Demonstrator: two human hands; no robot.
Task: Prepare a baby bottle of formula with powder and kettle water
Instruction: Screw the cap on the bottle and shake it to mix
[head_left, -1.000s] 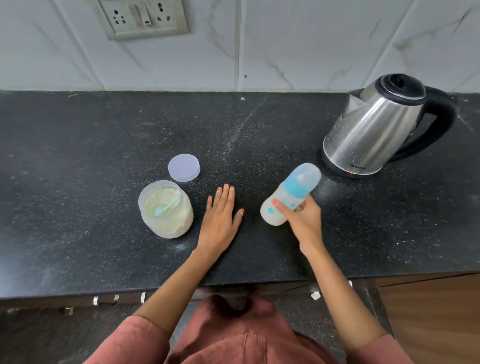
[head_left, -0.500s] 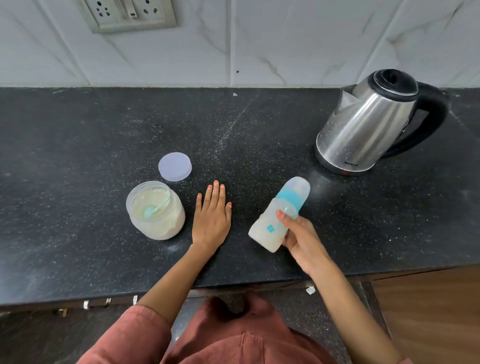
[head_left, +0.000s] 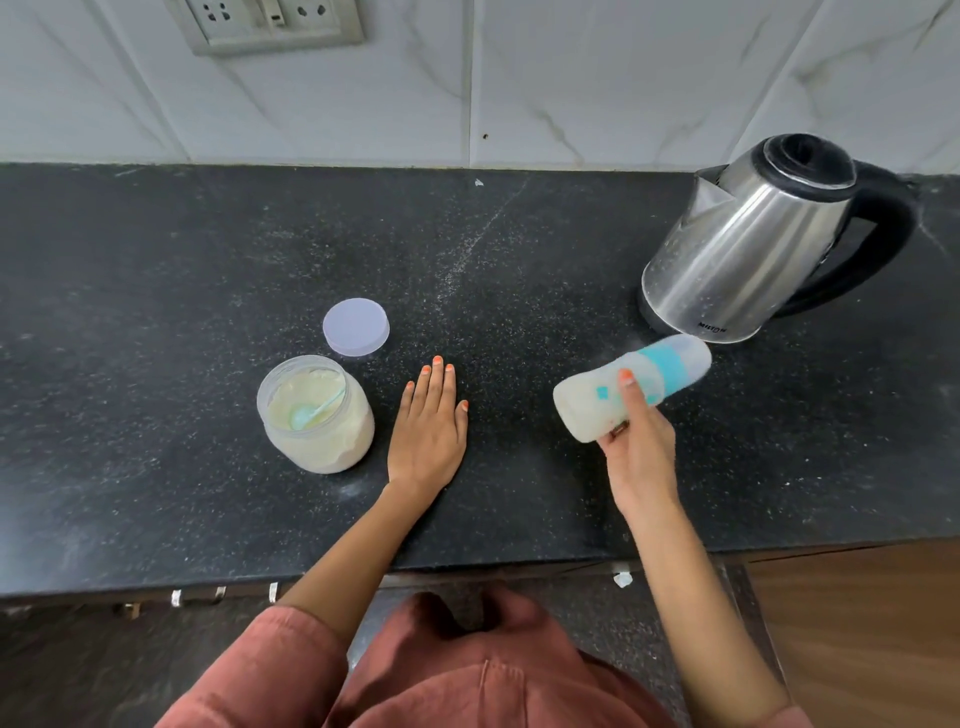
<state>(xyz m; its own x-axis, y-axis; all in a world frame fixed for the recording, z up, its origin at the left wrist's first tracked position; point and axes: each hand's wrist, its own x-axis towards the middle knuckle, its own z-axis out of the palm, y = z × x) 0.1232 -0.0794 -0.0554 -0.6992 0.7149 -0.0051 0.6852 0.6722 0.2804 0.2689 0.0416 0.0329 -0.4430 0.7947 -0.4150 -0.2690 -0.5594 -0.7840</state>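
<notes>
step: shaking capped bottle (head_left: 597, 400) to mix, judging by cloudy fill
right hand (head_left: 641, 457): fingers curled round bottle, tilted above counter (head_left: 156, 312) front right, near kettle (head_left: 743, 254)
left hand (head_left: 428, 431): flat on counter mid front, fingers straight, holds nothing
tip: firm grip, check cap tight, swing clear of kettle and open jar (head_left: 317, 415)
</notes>
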